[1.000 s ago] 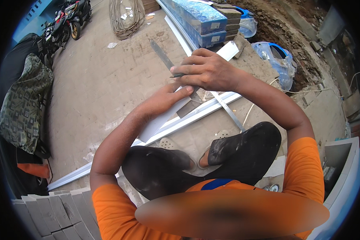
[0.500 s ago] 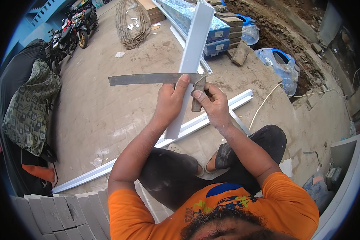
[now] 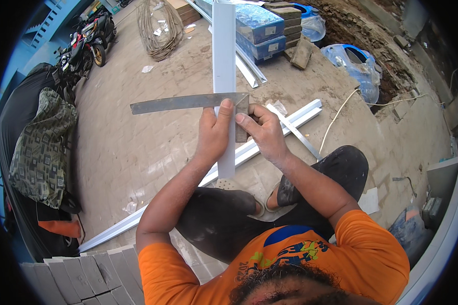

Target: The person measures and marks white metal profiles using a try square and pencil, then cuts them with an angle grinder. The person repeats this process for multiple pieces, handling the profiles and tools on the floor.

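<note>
A white channel profile [image 3: 224,56] stands lengthwise away from me, with a metal try square [image 3: 166,103] laid across it, its long blade reaching out to the left. My left hand [image 3: 213,129] is closed on the profile, thumb pressing at the blade's lower edge. My right hand [image 3: 263,132] is closed around the square's short stock [image 3: 241,132] at the profile's right side, thumb near their junction. Beneath them, more white profiles [image 3: 304,116] and a thin flat bar [image 3: 310,148] lie on the paved ground.
Motorbikes [image 3: 89,43] and a covered bike [image 3: 38,152] line the left. A wire coil [image 3: 158,35], blue boxes [image 3: 259,48] and stacked pavers [image 3: 300,53] lie ahead. A trench [image 3: 369,46] runs along the right with wrapped blue objects [image 3: 348,76]. Grey blocks [image 3: 79,277] are at lower left.
The profile and square have swung from diagonal to nearly straight ahead, the blade now crosswise. My right hand has moved from on top down onto the stock at the right.
</note>
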`<action>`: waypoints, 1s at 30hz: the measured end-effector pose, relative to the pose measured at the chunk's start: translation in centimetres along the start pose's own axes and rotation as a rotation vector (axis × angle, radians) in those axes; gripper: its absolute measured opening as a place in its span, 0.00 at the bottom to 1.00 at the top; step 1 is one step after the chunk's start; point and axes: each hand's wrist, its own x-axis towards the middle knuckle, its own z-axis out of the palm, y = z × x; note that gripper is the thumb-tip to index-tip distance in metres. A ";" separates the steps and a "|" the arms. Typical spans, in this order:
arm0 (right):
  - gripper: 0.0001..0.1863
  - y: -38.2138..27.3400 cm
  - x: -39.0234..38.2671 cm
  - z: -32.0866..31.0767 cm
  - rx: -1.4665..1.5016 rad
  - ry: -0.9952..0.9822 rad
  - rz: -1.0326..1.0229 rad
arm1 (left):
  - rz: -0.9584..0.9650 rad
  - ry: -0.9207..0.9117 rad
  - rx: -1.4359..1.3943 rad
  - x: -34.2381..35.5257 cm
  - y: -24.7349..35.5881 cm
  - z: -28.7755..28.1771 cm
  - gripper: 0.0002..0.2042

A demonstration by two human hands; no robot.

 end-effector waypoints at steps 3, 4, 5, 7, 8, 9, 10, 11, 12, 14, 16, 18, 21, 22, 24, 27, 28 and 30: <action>0.13 -0.2 0.1 -0.4 0.005 -0.008 -0.016 | -0.020 0.000 -0.004 -0.2 0.4 0.4 0.27; 0.13 -0.3 0.1 -0.6 0.000 -0.015 -0.013 | -0.005 0.008 -0.011 -0.1 0.5 0.5 0.26; 0.13 -0.3 0.1 -0.8 -0.004 -0.026 -0.002 | 0.010 0.016 -0.016 -0.1 0.5 0.6 0.26; 0.14 -0.1 0.2 -0.9 -0.007 -0.038 0.001 | 0.011 -0.003 -0.016 0.0 0.5 0.5 0.26; 0.15 0.1 0.3 -0.9 -0.007 -0.040 -0.007 | -0.008 -0.004 -0.011 0.0 0.5 0.4 0.26; 0.16 0.2 0.3 -0.9 -0.006 -0.048 -0.019 | 0.002 -0.007 -0.010 0.0 0.5 0.3 0.26; 0.16 0.4 0.3 -0.9 -0.014 -0.037 -0.018 | -0.009 -0.003 -0.005 -0.1 0.4 0.3 0.26; 0.16 0.5 0.4 -0.9 -0.022 -0.033 -0.021 | -0.019 0.002 -0.001 -0.2 0.3 0.2 0.25; 0.16 0.6 0.3 -0.8 -0.036 -0.020 -0.010 | -0.044 0.010 0.039 -0.2 0.2 0.2 0.25; 0.16 0.7 0.2 -0.5 0.010 -0.009 -0.032 | -0.110 0.031 0.120 -0.1 0.2 0.0 0.25; 0.16 0.6 0.1 -0.2 0.029 0.010 -0.039 | -0.045 -0.005 0.090 0.0 0.1 0.0 0.26; 0.16 0.5 0.0 0.1 0.024 0.022 -0.043 | -0.005 -0.011 0.066 -0.1 0.0 0.0 0.26; 0.16 0.2 -0.1 0.2 0.013 0.019 -0.037 | 0.047 0.011 0.061 -0.1 -0.1 0.2 0.27; 0.16 0.2 -0.1 0.2 0.010 0.018 -0.033 | 0.064 0.015 0.075 -0.1 -0.1 0.1 0.28; 0.16 0.2 0.0 0.3 0.002 0.015 -0.027 | 0.075 0.016 0.088 -0.1 -0.3 0.1 0.28; 0.16 0.2 0.0 0.4 0.025 0.015 -0.021 | 0.070 0.013 0.080 -0.1 -0.5 -0.1 0.29; 0.16 0.2 0.0 0.5 0.019 0.020 -0.015 | 0.077 0.015 0.074 0.0 -0.6 -0.1 0.29; 0.15 0.2 0.0 0.5 0.005 0.024 -0.013 | 0.065 0.024 0.096 0.0 -0.7 -0.1 0.29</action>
